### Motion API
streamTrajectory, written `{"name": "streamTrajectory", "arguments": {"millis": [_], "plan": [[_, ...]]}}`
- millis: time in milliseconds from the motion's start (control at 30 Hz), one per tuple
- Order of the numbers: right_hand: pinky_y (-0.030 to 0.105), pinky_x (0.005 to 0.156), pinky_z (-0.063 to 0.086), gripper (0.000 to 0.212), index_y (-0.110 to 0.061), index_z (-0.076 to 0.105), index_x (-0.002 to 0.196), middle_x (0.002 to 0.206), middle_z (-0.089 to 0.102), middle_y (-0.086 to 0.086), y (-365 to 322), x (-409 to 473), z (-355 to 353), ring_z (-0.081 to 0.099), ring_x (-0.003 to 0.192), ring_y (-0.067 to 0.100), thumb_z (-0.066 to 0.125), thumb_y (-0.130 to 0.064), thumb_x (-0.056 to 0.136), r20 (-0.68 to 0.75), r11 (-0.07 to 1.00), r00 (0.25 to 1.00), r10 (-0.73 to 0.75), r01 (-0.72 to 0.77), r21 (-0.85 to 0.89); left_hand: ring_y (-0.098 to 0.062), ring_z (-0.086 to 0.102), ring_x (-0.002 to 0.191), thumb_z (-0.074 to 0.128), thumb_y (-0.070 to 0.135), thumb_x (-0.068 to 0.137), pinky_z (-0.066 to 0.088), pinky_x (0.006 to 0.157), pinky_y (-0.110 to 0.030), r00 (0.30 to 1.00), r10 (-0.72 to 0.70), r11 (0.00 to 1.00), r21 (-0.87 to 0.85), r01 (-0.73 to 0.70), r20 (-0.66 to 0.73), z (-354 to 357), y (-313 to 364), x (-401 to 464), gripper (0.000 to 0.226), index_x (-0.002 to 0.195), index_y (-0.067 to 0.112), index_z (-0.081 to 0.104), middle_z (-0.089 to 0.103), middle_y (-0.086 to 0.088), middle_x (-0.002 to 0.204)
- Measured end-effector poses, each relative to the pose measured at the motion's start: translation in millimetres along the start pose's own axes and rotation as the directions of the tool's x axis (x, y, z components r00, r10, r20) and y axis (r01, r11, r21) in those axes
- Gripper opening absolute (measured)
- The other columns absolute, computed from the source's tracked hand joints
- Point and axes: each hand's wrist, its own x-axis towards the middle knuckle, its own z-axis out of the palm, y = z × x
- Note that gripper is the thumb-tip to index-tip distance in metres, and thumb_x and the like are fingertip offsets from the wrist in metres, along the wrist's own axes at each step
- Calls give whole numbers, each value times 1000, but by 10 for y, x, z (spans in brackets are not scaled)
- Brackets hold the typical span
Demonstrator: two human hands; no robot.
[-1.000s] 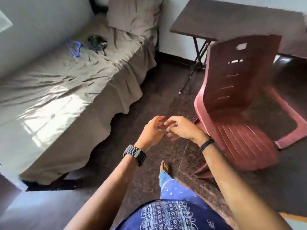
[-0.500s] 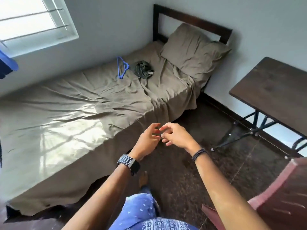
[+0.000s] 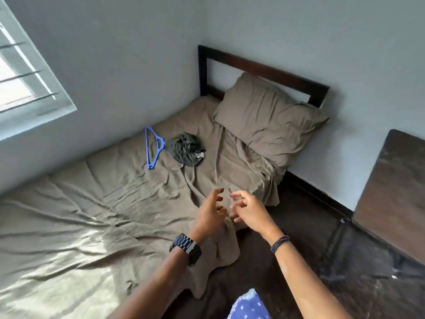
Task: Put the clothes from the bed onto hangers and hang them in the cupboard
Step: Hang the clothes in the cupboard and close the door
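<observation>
A crumpled dark green garment [image 3: 186, 149] lies on the bed [image 3: 92, 215] near the pillow. A blue plastic hanger [image 3: 153, 146] lies just left of it, close to the wall. My left hand [image 3: 210, 212] and my right hand [image 3: 247, 209] hover side by side over the bed's near edge, well short of the garment. Both have their fingers spread and loosely bent, and neither holds anything. The cupboard is out of view.
A brown pillow [image 3: 266, 116] leans on the dark headboard [image 3: 259, 65]. A dark wooden table [image 3: 395, 192] stands at the right, with dark floor [image 3: 299, 226] between it and the bed. A window [image 3: 23, 77] is at the upper left.
The view has swung from the red chair to the bed and drawn closer. My hands, which touched each other before, have parted and their fingers have spread.
</observation>
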Motion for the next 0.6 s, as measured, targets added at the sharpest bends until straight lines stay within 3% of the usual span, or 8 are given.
{"name": "streamTrajectory", "arguments": {"millis": [67, 133, 300, 367, 467, 600], "plan": [[40, 74, 55, 28, -12, 54, 119, 90, 62, 11, -16, 455, -122, 65, 75, 28, 50, -1, 94, 24, 1000, 1000, 12, -12, 25, -30, 60, 91, 48, -12, 86, 46, 74, -19, 1000, 18, 1000, -14, -18, -24, 23, -5, 468, 54, 135, 8, 39, 50, -15, 119], [40, 71, 55, 28, -10, 54, 119, 84, 60, 9, -1, 867, -255, 64, 69, 22, 51, 1, 93, 50, 999, 998, 30, -32, 31, -41, 56, 104, 49, -11, 85, 46, 81, -27, 997, 2, 1000, 2, -2, -71, 58, -14, 888, 53, 134, 7, 41, 50, -16, 117], [31, 63, 55, 25, -13, 56, 113, 86, 63, 8, -55, 1755, -497, 64, 68, 17, 51, -2, 92, 95, 998, 994, 53, -55, 18, -14, 55, 89, 52, -6, 87, 47, 82, -24, 984, -43, 999, -5, 43, -173, 6, 78, 1651, 49, 133, 10, 43, 50, -8, 112], [29, 61, 55, 25, -14, 55, 114, 83, 62, 6, -122, 2105, -530, 64, 68, 16, 50, -3, 92, 139, 999, 989, 47, -45, -18, -16, 56, 93, 52, -3, 89, 48, 83, -27, 984, -68, 997, 22, 73, -167, -61, 67, 2010, 47, 133, 10, 43, 49, -6, 111], [33, 62, 55, 26, -14, 54, 114, 78, 61, 5, -177, 2627, -482, 64, 65, 18, 50, -2, 92, 193, 997, 981, 38, -24, -75, -18, 54, 98, 53, 0, 90, 44, 77, -20, 974, -120, 991, 41, 130, -193, -198, 11, 2534, 43, 132, 8, 44, 51, -9, 112], [44, 69, 56, 30, -22, 55, 117, 79, 62, 1, -198, 3362, -338, 67, 73, 30, 54, -8, 90, 276, 992, 961, 20, 15, -124, -19, 55, 110, 54, -1, 89, 47, 90, -26, 972, -126, 987, 72, 143, -199, -363, -218, 3217, 42, 130, 6, 46, 55, -9, 122]]}}
